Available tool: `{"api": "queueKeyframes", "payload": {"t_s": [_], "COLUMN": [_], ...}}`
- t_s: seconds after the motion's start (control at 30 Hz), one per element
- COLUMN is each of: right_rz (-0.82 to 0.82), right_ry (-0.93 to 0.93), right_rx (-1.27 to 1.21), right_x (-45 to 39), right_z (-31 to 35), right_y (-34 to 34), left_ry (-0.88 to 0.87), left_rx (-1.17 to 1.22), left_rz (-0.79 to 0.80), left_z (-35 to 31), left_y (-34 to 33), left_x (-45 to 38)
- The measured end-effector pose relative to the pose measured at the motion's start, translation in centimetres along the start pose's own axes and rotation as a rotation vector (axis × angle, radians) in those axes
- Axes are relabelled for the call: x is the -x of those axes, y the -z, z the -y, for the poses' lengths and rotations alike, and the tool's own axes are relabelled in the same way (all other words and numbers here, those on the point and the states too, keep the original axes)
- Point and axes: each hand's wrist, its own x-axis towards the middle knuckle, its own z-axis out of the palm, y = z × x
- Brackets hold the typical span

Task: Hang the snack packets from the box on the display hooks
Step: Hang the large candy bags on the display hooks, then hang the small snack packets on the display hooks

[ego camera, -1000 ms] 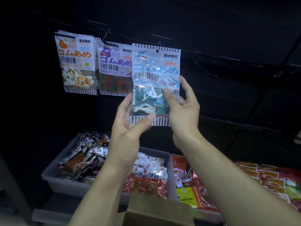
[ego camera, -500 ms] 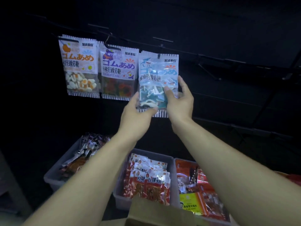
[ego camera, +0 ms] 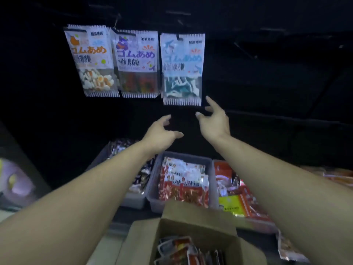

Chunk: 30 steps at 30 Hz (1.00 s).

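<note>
Three snack packets hang side by side from hooks on the dark display wall: an orange-printed one, a purple-printed one and a blue shark-gummy one on the right. Below the blue packet, apart from it, my left hand and my right hand hover with fingers spread and hold nothing. The open cardboard box stands at the bottom centre with several more packets inside.
Grey plastic bins full of red and dark snack packs line the shelf under the display. More empty dark hooks stick out to the right of the hung packets. Loose packets lie at the lower right.
Both hands let go of the blue packet, which now hangs on its hook, and dropped below it. The view tilted down, so the box shows more.
</note>
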Motion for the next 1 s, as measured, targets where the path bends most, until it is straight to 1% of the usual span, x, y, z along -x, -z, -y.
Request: {"api": "queueKeyframes", "payload": {"t_s": [0.07, 0.2, 0.23, 0.3, 0.4, 0.5, 0.57, 0.67, 0.8, 0.9, 1.0], "right_rz": [0.037, 0.197, 0.246, 0.414, 0.703, 0.937, 1.045, 1.117, 1.2, 1.174, 1.073], "right_ry": [-0.039, -0.072, -0.068, -0.053, -0.029, -0.014, 0.036, 0.111, 0.133, 0.182, 0.247], "right_rx": [0.007, 0.008, 0.013, 0.066, 0.207, 0.498, 0.669, 0.756, 0.946, 1.031, 1.104], "right_x": [3.9, 11.1, 12.0, 14.2, 17.7, 20.7, 21.9, 23.3, 24.0, 24.7, 25.4], "right_z": [-2.5, -6.3, -6.7, -7.7, -9.8, -13.0, -14.9, -17.4, -20.8, -22.3, -22.4], "right_y": [0.7, 1.8, 1.6, 1.5, 0.8, -0.6, -2.1, -4.5, -6.5, -7.8, -9.4], "left_ry": [0.019, 0.014, 0.012, 0.027, 0.058, 0.057, 0.1, 0.193, 0.175, 0.14, 0.136], "left_rx": [-0.123, -0.401, -0.467, -0.597, -0.703, -0.909, -0.966, -1.043, -1.02, -0.969, -0.914], "left_rz": [0.088, 0.275, 0.309, 0.399, 0.533, 0.553, 0.569, 0.621, 0.548, 0.505, 0.51], "left_z": [2.5, 6.1, 6.9, 8.3, 11.5, 15.6, 17.9, 19.9, 20.8, 21.8, 22.4], "left_y": [-1.6, -4.6, -4.9, -5.6, -6.3, -6.6, -6.7, -7.5, -9.0, -8.8, -8.3], "left_x": [2.7, 8.4, 9.1, 11.3, 14.3, 16.9, 18.2, 19.5, 20.0, 19.9, 19.9]}}
